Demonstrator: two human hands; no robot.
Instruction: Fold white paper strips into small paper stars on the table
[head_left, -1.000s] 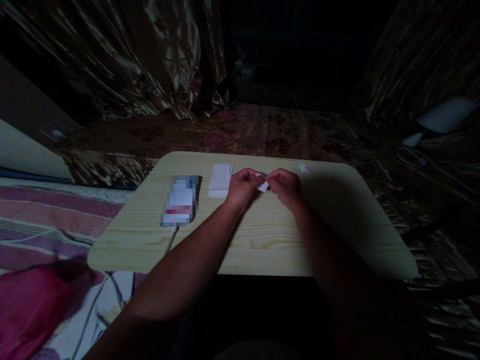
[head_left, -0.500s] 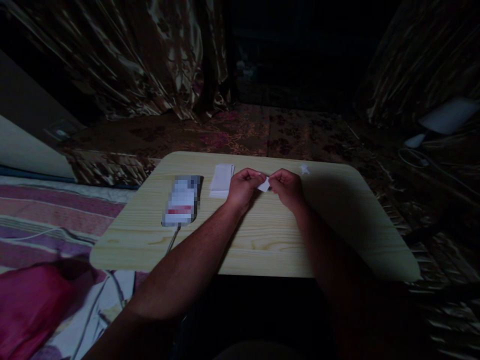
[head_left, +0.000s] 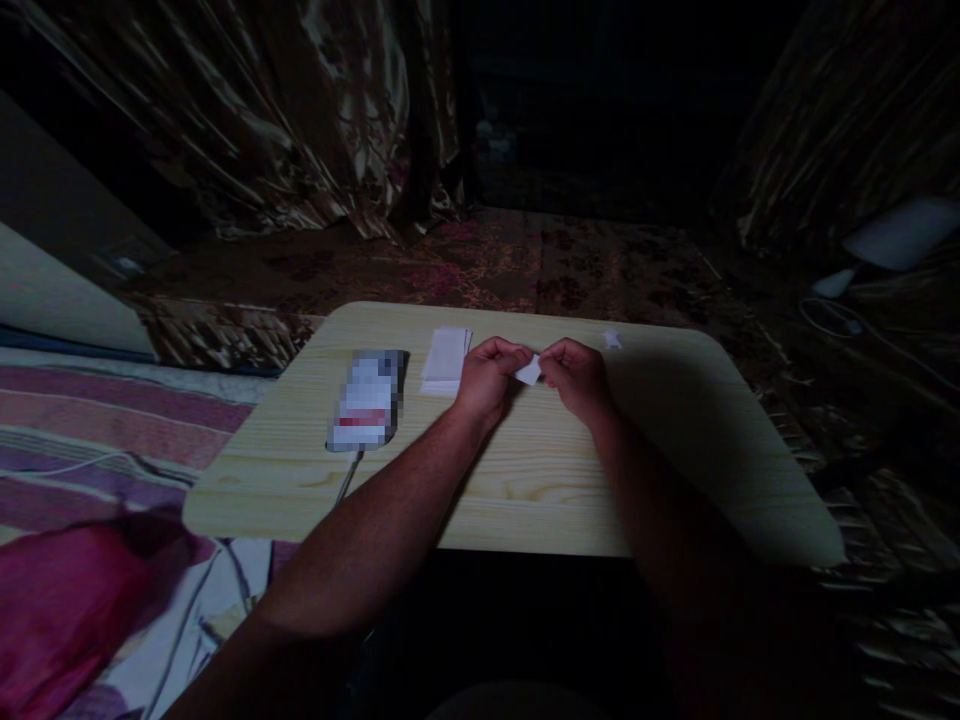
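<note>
A small piece of white paper (head_left: 529, 371) is pinched between both hands above the wooden table (head_left: 525, 490). My left hand (head_left: 486, 378) grips its left side with thumb and fingers closed. On the other side, my right hand (head_left: 576, 377) holds the paper's right edge, its fingers curled. Part of the paper is hidden by the fingers. Just left of my left hand lies a stack of white paper sheets (head_left: 445, 358). Beyond my right hand, a small white folded paper piece (head_left: 613, 340) rests near the table's far edge.
A phone (head_left: 366, 400), its screen blurred out, lies on the table's left with a cable (head_left: 346, 478) plugged in. A striped bed cover (head_left: 97, 410) and a pink cloth (head_left: 67, 610) are at left. Curtains (head_left: 360, 110) hang behind; a white lamp (head_left: 900, 235) stands at right.
Both hands keep hold of the paper in nearly the same pose. The whole view has shifted very slightly.
</note>
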